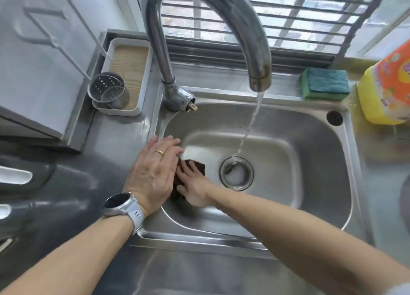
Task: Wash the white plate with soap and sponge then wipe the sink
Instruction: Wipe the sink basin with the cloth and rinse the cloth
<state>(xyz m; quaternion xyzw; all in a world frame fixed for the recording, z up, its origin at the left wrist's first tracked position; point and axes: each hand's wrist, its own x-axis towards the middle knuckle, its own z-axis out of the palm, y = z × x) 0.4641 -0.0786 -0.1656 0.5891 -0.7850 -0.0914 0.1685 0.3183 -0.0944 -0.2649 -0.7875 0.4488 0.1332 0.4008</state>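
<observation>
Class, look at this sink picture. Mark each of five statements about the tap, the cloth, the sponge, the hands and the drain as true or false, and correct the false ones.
1. Water runs from the tap. True.
2. The right hand presses a brown cloth against the sink wall. True.
3. The sponge lies in the basin. False: it sits on the ledge behind the sink.
4. The left hand holds a white plate. False: it lies flat, fingers straight, at the sink's left edge; no plate is in the basin.
5. The drain is covered by the cloth. False: it is open, with water falling into it.
</observation>
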